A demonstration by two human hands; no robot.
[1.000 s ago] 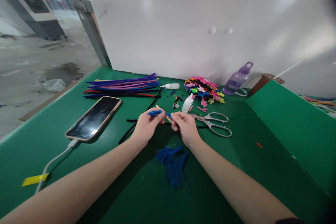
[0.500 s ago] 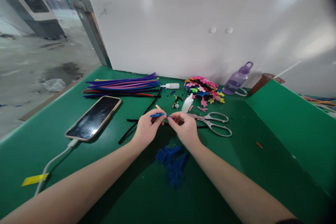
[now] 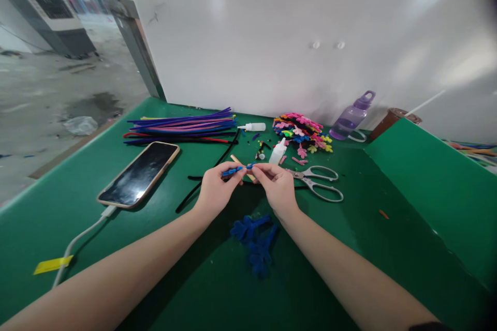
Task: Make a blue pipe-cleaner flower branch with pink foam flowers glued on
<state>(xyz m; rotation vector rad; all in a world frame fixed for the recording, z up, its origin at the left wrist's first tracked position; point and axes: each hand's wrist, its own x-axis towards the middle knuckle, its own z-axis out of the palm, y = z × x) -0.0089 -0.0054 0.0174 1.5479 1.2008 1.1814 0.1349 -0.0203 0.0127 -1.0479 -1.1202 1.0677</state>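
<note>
Between the fingertips of both hands is a blue pipe cleaner (image 3: 232, 171), partly hidden by the fingers. My left hand (image 3: 218, 186) pinches its left part, and my right hand (image 3: 276, 186) pinches its right end. A thin wooden stick (image 3: 234, 159) lies behind the fingers; I cannot tell whether a hand touches it. Nearer to me on the table are blue flower shapes (image 3: 259, 253) of bent pipe cleaner. Black pipe cleaners (image 3: 187, 198) lie under and beside the hands. Grey-handled scissors (image 3: 310, 181) rest just right of my right hand, their blades partly hidden.
A phone (image 3: 140, 173) with a white cable lies at left. Behind are a bundle of pipe cleaners (image 3: 182, 126), white glue bottles (image 3: 278, 152) (image 3: 255, 127), a colourful flower pile (image 3: 301, 132) and a purple water bottle (image 3: 349, 119). A green panel (image 3: 430, 186) stands at right.
My right fingers have shifted slightly right and up along the blue pipe cleaner, showing more of it between the hands. My left hand has hardly moved.
</note>
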